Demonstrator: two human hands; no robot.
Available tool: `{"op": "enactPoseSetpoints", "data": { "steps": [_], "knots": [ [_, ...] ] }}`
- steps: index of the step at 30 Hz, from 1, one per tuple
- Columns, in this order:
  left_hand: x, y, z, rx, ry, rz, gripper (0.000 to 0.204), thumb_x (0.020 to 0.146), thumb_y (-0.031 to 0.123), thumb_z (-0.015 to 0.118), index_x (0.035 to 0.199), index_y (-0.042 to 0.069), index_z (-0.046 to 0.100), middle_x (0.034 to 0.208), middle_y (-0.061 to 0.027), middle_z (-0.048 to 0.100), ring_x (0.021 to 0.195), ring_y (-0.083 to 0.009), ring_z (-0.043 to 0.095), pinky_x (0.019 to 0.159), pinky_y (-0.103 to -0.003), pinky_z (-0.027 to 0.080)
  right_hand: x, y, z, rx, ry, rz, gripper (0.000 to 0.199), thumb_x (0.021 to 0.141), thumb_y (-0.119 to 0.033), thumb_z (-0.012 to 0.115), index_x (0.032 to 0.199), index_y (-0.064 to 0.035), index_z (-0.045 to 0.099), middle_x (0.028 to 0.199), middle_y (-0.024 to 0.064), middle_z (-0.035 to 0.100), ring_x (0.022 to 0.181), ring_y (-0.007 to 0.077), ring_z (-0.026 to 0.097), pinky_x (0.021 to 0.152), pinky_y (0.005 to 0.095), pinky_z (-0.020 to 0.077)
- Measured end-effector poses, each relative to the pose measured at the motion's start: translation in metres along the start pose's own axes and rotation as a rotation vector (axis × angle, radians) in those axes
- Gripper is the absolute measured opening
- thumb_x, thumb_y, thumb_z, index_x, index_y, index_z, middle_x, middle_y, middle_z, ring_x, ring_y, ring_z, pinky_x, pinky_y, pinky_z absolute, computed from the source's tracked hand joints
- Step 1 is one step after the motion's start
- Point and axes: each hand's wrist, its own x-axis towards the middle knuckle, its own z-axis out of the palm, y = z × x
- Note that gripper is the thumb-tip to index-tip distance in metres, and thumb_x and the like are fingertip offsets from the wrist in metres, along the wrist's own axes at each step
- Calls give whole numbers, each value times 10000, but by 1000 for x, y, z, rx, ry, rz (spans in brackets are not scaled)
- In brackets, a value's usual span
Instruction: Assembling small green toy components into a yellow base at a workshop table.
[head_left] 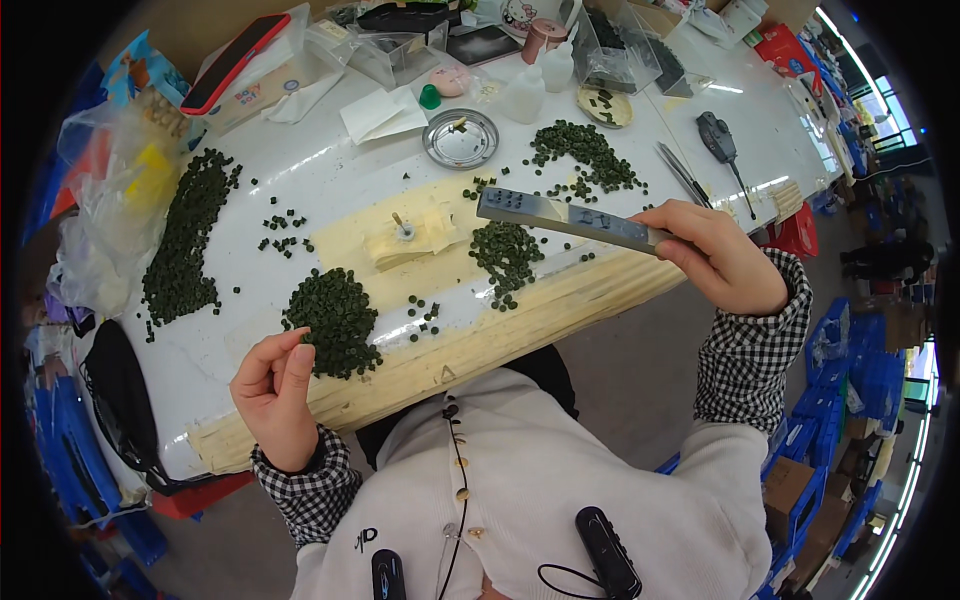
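Observation:
In my right hand (712, 255) is a long grey metal bar (572, 219), gripped by its right end and raised above the table. Dark dots or small pieces sit in rows at the bar's far left end, and more dark marks show along its middle. My left hand (277, 390) is pinched at the near edge of a heap of small dark green pieces (333, 315); whatever lies between its fingertips is too small to make out. A small post (401, 228) stands upright on a block wrapped in yellowish tape between the hands. Another green heap (505, 255) lies below the bar.
More green pieces lie in a long pile (190, 235) at left and a pile (585, 155) at the back. A round metal tin lid (461, 139), white squeeze bottles (524, 97), tweezers (684, 175) and a dark handheld device (716, 137) stand or lie farther back. Plastic bags (115, 215) crowd the left edge.

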Motion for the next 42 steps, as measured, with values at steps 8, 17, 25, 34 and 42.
{"op": "enactPoseSetpoints", "data": {
  "steps": [8, 17, 25, 34, 42],
  "knots": [
    [0, -8, -4, 26, 27, 7, 124, 841, 0, 649, 963, -19, 658, 614, 105, 372, 574, -7, 285, 569, -179, 256, -9, 34, -8, 522, -51, 256, 292, 950, -114, 503, 1184, 60, 521, 926, 77, 628, 813, 121, 578, 767, 251, 473],
    [-1, -12, -6, -17, 30, -25, 133, 852, 7, 636, 981, -23, 642, 645, 92, 450, 591, -4, 323, 566, -174, 256, -18, 82, -36, 653, 61, 527, 320, 938, -191, 536, 1190, 6, 519, 1001, 84, 660, 887, 155, 664, 809, 262, 529],
    [0, -17, -13, -29, 12, -29, 144, 857, 20, 640, 995, -22, 636, 748, 47, 580, 631, -5, 402, 577, -158, 291, -58, 142, -61, 458, 234, 735, 377, 931, -228, 566, 1209, 23, 521, 982, 101, 663, 862, 152, 661, 771, 277, 551],
    [-1, -19, -10, -38, 44, -38, 138, 859, 7, 631, 994, -22, 636, 730, 54, 566, 622, -3, 390, 573, -157, 282, -63, 202, -72, -207, 252, 858, 327, 888, -210, 593, 1104, 35, 622, 915, 119, 677, 818, 198, 647, 758, 285, 498],
    [0, -18, -16, -46, 28, -42, 136, 856, 2, 632, 991, -20, 638, 700, 68, 540, 609, 0, 363, 562, -160, 267, -45, 216, -42, -380, 336, 653, 295, 878, -158, 589, 1146, -35, 610, 893, 145, 668, 812, 223, 639, 758, 318, 507]
  ]
}}
